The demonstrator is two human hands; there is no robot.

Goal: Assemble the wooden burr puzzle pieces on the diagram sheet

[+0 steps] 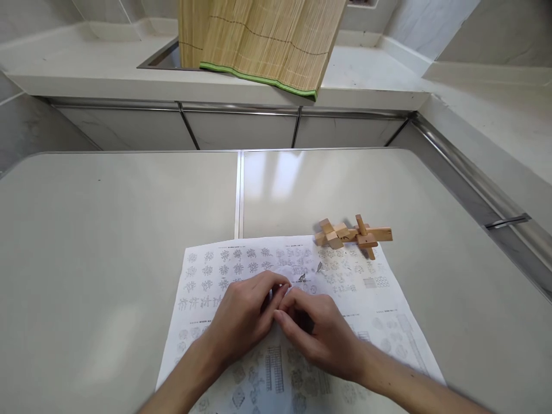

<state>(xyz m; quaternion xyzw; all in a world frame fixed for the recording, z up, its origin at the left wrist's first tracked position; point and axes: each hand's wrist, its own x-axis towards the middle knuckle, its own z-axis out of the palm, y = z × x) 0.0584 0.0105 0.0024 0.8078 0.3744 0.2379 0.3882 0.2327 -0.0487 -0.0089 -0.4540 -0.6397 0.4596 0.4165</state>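
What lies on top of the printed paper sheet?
Wooden pieces overlap the far right corner of the sheet; the left hand and right hand are over its middle. Any print beneath them, and anything inside the hands, is hidden.

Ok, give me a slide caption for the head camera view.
Left hand and right hand close together over a printed sheet, interlocked wooden pieces at its far right corner.

The left forearm slants in from the near left, the right forearm from the near right. Between them the left hand and right hand meet, backs upward, fingers curled, fingertips drawn together; what lies between the fingertips is hidden.
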